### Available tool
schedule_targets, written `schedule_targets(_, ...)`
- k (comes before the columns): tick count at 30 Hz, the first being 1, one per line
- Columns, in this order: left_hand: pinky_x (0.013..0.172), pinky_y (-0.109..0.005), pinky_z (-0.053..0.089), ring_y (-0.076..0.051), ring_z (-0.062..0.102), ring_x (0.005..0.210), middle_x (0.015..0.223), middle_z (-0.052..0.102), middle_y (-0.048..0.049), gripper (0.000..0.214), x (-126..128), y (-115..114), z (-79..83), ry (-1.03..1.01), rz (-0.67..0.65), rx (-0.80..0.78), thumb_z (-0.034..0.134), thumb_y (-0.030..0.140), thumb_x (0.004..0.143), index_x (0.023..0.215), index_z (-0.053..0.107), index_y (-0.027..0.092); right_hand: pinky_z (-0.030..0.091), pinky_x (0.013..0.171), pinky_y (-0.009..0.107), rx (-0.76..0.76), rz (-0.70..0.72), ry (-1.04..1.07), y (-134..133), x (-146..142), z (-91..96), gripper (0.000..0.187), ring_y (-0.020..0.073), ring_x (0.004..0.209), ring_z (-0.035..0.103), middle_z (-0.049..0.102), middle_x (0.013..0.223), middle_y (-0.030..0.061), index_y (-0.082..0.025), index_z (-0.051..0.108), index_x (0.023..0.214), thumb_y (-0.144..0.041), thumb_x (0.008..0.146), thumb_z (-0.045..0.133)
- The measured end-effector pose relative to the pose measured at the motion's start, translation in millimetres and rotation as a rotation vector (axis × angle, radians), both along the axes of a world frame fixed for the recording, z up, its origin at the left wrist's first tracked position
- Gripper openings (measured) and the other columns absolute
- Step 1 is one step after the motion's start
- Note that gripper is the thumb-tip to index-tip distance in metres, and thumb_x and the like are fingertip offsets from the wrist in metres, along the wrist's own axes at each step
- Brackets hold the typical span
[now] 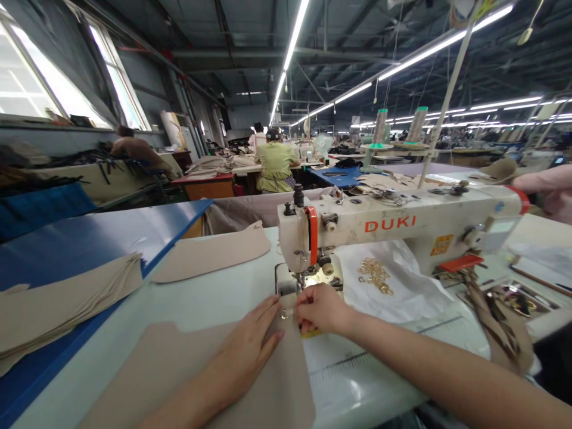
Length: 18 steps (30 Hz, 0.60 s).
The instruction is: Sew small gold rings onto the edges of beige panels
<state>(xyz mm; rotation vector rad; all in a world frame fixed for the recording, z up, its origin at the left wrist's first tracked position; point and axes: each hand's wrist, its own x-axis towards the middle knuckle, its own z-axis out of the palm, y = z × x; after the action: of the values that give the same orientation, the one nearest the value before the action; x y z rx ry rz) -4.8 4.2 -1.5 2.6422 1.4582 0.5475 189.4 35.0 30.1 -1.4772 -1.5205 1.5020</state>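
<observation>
A large beige fabric panel (286, 381) lies on the sewing machine's pale table, its upper edge by the presser foot. My left hand (245, 345) rests flat on it, fingers stretched toward the needle area. A small beige fabric tab (289, 301) with a shiny metal ring (284, 314) shows at the panel's top, between both hands. My right hand (322, 310) is closed in a pinch at the tab's right side, just in front of the needle; its fingertips partly hide what they grip. The white sewing machine (348, 223) stands over this spot with its lamp lit.
Gold metal rings (375, 274) lie on a white sheet (402, 298) under the machine arm. Another beige panel (214, 250) lies behind my left hand. Stacked panels (67, 304) sit on the blue table (174, 217). Beige straps (504, 322) hang at right, beside a metal tray (543, 305).
</observation>
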Motion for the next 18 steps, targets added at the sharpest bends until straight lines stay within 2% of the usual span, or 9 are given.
schedule_targets(3, 0.104, -0.043, 0.041, -0.025, 0.047, 0.125, 0.139, 0.047, -0.0113, 0.046, -1.3, -2.3, 2.2, -0.019, 0.0, -0.02, 0.04, 0.037, 0.092, 0.133, 0.044, 0.017, 0.043, 0.041, 0.013, -0.04, 0.032, -0.04, 7.9, -4.3, 2.9, 0.019, 0.0073, 0.038, 0.055, 0.055, 0.042, -0.0056, -0.016, 0.052, 0.052, -0.008, 0.068, 0.059)
schedule_targets(6, 0.103, -0.043, 0.042, -0.025, 0.051, 0.122, 0.134, 0.052, -0.0106, 0.04, 1.7, -2.3, 8.3, -0.067, -0.01, -0.021, 0.045, 0.033, 0.089, 0.125, 0.052, 0.018, 0.045, 0.042, 0.014, -0.069, 0.075, -0.07, 13.3, -4.8, 5.0, 0.022, 0.0081, 0.039, 0.057, 0.056, 0.042, -0.0046, -0.016, 0.051, 0.05, -0.01, 0.068, 0.061)
schedule_targets(9, 0.097, -0.039, 0.047, -0.024, 0.058, 0.11, 0.119, 0.062, -0.0103, 0.029, 12.2, 0.7, 17.2, -0.123, -0.011, 0.01, 0.051, 0.029, 0.084, 0.11, 0.061, 0.018, 0.047, 0.043, 0.015, -0.088, 0.11, -0.09, 16.9, -4.5, 5.6, 0.023, 0.0086, 0.039, 0.057, 0.057, 0.042, -0.0041, -0.016, 0.051, 0.049, -0.01, 0.069, 0.061)
schedule_targets(12, 0.087, -0.034, 0.052, -0.021, 0.062, 0.094, 0.099, 0.067, -0.0084, 0.02, 24.6, 6.0, 22.5, -0.147, -0.041, 0.083, 0.048, 0.023, 0.084, 0.092, 0.066, 0.018, 0.046, 0.041, 0.015, -0.09, 0.127, -0.105, 18.7, -4.2, 6.3, 0.022, 0.0081, 0.037, 0.056, 0.056, 0.041, -0.0047, -0.016, 0.052, 0.051, -0.01, 0.07, 0.059)
schedule_targets(15, 0.077, -0.031, 0.053, -0.02, 0.062, 0.084, 0.085, 0.067, -0.0071, 0.023, 33.0, 10.2, 21.9, -0.128, -0.083, 0.157, 0.044, 0.016, 0.084, 0.079, 0.066, 0.018, 0.045, 0.039, 0.014, -0.093, 0.142, -0.118, 19.6, -3.3, 8.6, 0.02, 0.0075, 0.035, 0.054, 0.055, 0.04, -0.0054, -0.016, 0.052, 0.052, -0.008, 0.069, 0.058)
schedule_targets(18, 0.073, -0.03, 0.052, -0.02, 0.061, 0.079, 0.08, 0.067, -0.0062, 0.022, 38.5, 11.5, 20.6, -0.118, -0.08, 0.183, 0.044, 0.012, 0.082, 0.073, 0.063, 0.018, 0.043, 0.036, 0.013, -0.096, 0.159, -0.125, 21.4, -2.7, 10.5, 0.018, 0.0075, 0.034, 0.053, 0.054, 0.039, -0.0055, -0.016, 0.052, 0.052, -0.007, 0.067, 0.057)
